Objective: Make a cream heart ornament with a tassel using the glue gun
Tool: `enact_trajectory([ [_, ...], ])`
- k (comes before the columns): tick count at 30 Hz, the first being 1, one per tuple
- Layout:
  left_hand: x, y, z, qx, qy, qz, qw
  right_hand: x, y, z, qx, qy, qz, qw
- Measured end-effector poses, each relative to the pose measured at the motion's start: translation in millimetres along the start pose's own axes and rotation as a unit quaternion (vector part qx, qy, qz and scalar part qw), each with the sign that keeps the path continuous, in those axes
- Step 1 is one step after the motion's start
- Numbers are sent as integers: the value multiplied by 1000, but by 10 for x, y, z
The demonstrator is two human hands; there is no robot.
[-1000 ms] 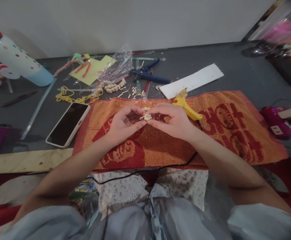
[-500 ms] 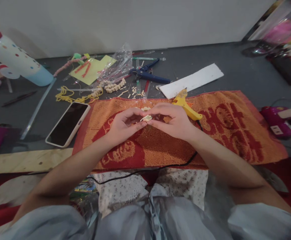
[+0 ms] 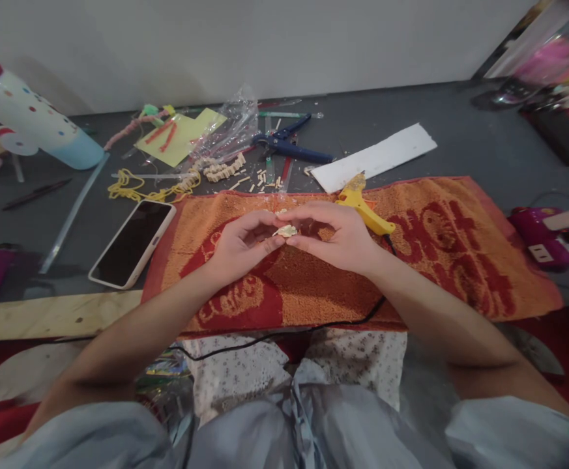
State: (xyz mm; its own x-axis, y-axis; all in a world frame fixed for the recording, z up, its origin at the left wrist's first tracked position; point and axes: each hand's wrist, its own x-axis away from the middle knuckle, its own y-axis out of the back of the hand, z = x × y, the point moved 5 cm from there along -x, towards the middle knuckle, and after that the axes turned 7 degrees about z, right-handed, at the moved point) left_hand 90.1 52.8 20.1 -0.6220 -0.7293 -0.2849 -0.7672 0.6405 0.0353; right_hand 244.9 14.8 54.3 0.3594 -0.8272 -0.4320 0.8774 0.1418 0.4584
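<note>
Between my fingertips is a small pale cream piece (image 3: 287, 231) with a bumpy surface; its exact kind is too small to make out. My left hand (image 3: 245, 241) pinches it from the left, thumb below and fingers above. From the other side my right hand (image 3: 335, 234) grips it the same way, so the fingertips nearly meet and hide parts of it. Both hands hover over an orange and red towel (image 3: 333, 293). Just beyond my right hand, a yellow glue gun (image 3: 369, 212) lies on the towel's far edge.
Left of the towel lies a phone (image 3: 132, 244). Behind it are yellow string (image 3: 130, 185), small wooden bits (image 3: 225, 168), clear plastic wrap (image 3: 242, 117) and blue pliers (image 3: 289, 146). A white strip (image 3: 377, 156) lies behind the glue gun. A black cord (image 3: 274, 333) crosses the towel's near edge.
My fingers have shifted very slightly and the pale piece is turned a little, with less of its far part showing above the fingertips. Everything else stays in place.
</note>
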Motion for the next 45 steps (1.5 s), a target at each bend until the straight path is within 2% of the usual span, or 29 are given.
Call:
enact_trajectory([
  [8,-16,2,-13,-8,-14,-12,1000,11,-28,-69,-24,-56,12,998],
  [19,-25,40,14,41,3,-34,999,19,-69,-164,-28,-73,33,996],
  [27,-37,62,68,86,18,-45,995,5,-61,-124,-34,-71,40,996],
  [35,-45,68,100,114,46,-46,991,-8,25,-42,0,-6,-1,1000],
  [45,-30,8,183,142,79,-33,986,-10,22,-69,4,30,-29,999],
])
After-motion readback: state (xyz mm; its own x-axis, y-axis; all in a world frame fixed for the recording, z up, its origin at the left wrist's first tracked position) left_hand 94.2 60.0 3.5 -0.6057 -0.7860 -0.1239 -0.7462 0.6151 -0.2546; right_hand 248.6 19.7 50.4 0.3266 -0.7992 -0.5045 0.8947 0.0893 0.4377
